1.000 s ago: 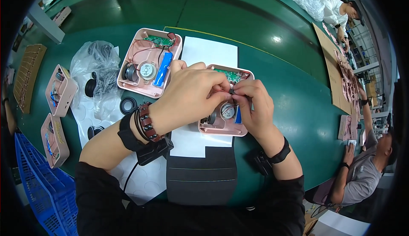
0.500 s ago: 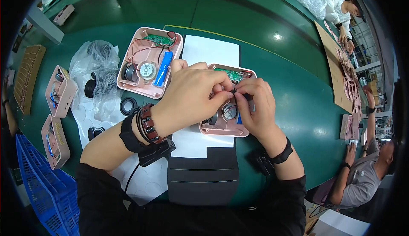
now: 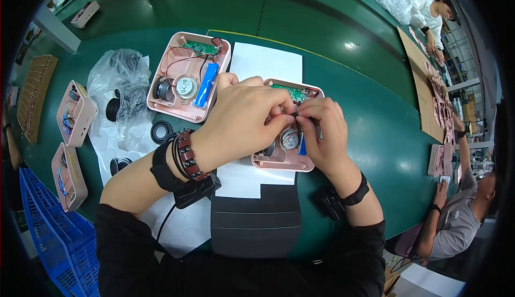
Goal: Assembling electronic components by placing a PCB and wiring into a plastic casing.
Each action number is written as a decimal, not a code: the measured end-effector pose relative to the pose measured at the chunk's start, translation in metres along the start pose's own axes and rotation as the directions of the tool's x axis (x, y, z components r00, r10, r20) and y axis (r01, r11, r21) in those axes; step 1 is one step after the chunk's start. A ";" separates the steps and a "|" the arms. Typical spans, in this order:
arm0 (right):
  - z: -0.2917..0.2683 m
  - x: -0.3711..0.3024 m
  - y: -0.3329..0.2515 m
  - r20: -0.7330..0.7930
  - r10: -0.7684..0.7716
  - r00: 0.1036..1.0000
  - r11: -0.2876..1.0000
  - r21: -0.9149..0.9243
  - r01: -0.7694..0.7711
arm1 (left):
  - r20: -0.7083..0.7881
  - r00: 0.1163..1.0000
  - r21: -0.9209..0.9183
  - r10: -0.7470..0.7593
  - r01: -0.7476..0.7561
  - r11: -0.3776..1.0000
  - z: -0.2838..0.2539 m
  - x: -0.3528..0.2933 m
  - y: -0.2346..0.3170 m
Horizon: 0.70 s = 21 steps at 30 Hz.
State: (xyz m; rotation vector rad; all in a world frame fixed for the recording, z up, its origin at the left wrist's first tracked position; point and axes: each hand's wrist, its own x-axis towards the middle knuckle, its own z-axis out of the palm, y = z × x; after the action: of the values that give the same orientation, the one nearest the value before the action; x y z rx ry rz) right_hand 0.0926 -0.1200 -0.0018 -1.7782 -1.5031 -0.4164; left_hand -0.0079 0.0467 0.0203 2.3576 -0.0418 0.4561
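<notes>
Where the head view nears its centre, your left hand and right hand meet, fingers of both pinched narrow on a small dark part, over an open pink case on the bench. Upper left of that, a second pink case holds a blue battery.

On the tabletop, centrally, two open pink boxes with two green circuit boards, two blue batteries and two silver discs; at left, two more boxes side by side and one cardboard tray.
</notes>
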 end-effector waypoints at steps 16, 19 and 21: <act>0.000 0.000 0.001 0.010 0.023 1.000 1.000 0.011 -0.023 | -0.005 1.000 0.016 0.010 -0.010 1.000 0.001 0.000 0.002; 0.000 -0.001 0.001 0.005 0.019 1.000 1.000 0.013 -0.019 | -0.035 0.999 -0.002 0.038 -0.038 0.999 0.002 -0.001 0.002; 0.000 -0.001 0.001 0.001 0.037 0.999 0.999 0.011 -0.038 | -0.045 0.998 0.003 0.049 -0.049 0.999 0.003 -0.001 0.002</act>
State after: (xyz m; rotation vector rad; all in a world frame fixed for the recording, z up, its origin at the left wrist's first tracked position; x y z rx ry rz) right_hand 0.0932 -0.1211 -0.0025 -1.7953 -1.4675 -0.3880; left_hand -0.0081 0.0430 0.0193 2.3515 -0.0787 0.5330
